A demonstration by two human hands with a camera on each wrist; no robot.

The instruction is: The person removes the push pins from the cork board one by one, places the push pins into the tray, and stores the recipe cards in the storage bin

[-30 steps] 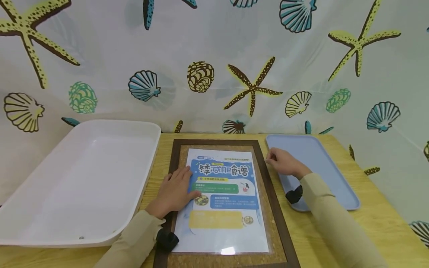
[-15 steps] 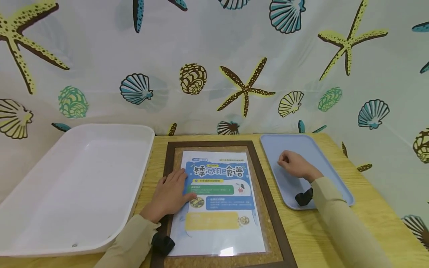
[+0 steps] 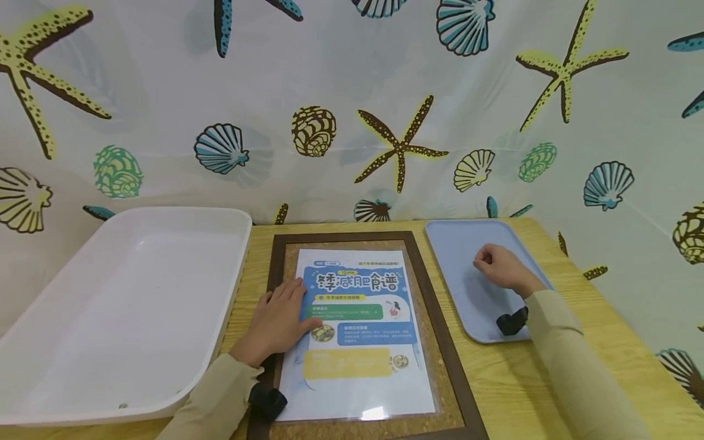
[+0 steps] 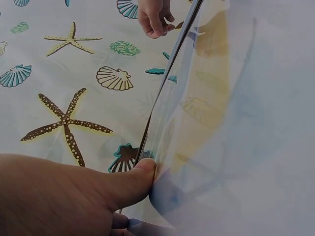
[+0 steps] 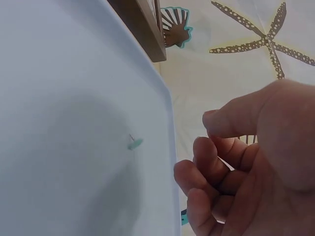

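My left hand [image 3: 277,321] lies with extended fingers on the left edge of a laminated recipe sheet [image 3: 363,391]. The sheet lies on a cork board [image 3: 451,400] with a dark brown frame. In the left wrist view, the left thumb [image 4: 130,187] touches the sheet's edge; most other fingers are hidden. Over a light blue tray [image 3: 451,235] hovers my right hand [image 3: 503,269], fingers loosely curled. The right wrist view shows a small gap between thumb and forefinger, nothing visible in it. A small pale green thumbtack [image 5: 134,143] lies in the tray, its point sticking upward.
A large white tub [image 3: 132,311] stands on the wooden table [image 3: 511,391], left of the board. Behind the table hangs a white curtain [image 3: 341,55] printed with shells and starfish.
My right hand has moved right, from beside the board's frame to over the blue tray. The left hand stays on the sheet. The head view has turned slightly right.
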